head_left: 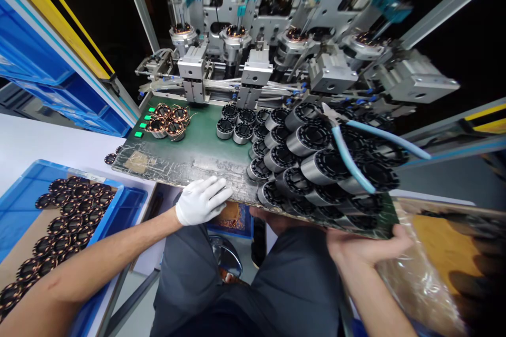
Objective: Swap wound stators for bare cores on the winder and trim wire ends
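My left hand (pixel 203 201), in a white glove, lies flat with fingers stretched out at the front edge of the green, worn worktop (pixel 205 142). It holds nothing. My right hand (pixel 366 247) is bare and rests against the worktop's right front edge, thumb outward; its fingers are largely hidden under the edge. Above it, bare stator cores (pixel 324 165) with black liners are stacked in tiers. Light-blue-handled cutting pliers (pixel 350 155) lie on top of the stack. Several copper-wound stators (pixel 176 128) stand at the worktop's back left.
Behind the worktop is a winding machine (pixel 256 68) with several stations holding copper-wound parts. A blue tray (pixel 130 197) of wound stators is at the left, near stacked blue bins (pixel 39 57). At the right is a plastic-lined box (pixel 430 258). A blue bin (pixel 247 223) sits below.
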A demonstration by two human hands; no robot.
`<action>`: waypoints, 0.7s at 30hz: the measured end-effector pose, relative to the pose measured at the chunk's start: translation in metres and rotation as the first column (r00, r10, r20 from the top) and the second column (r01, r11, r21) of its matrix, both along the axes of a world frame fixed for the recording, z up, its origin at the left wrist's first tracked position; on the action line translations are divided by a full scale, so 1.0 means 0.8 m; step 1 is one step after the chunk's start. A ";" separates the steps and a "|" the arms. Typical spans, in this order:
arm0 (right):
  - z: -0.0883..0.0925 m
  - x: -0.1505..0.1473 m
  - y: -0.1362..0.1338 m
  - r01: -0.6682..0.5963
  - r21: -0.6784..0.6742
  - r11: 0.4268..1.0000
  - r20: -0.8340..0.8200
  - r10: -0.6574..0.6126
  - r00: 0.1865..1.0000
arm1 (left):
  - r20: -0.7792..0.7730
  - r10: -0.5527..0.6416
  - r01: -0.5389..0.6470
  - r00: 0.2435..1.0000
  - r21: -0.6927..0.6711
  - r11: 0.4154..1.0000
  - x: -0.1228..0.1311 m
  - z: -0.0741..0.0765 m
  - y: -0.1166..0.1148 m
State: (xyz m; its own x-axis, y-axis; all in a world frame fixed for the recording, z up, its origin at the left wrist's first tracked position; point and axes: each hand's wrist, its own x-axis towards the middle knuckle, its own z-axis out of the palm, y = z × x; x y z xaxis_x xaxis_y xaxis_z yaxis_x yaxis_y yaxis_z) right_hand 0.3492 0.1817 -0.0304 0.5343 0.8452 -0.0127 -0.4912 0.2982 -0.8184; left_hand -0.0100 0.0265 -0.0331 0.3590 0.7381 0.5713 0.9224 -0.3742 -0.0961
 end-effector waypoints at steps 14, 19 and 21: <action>0.003 -0.004 -0.002 0.009 -0.022 1.000 0.035 -0.008 0.999 | 0.006 -0.015 0.014 1.000 0.010 1.000 0.000 0.004 0.002; 0.006 -0.007 -0.004 -0.002 0.000 1.000 0.044 0.002 0.999 | 0.002 -0.012 0.012 1.000 0.005 1.000 -0.001 0.001 0.001; 0.004 -0.005 -0.004 -0.010 -0.005 1.000 0.059 0.010 0.998 | -0.009 -0.005 0.005 1.000 -0.012 1.000 -0.001 -0.001 0.000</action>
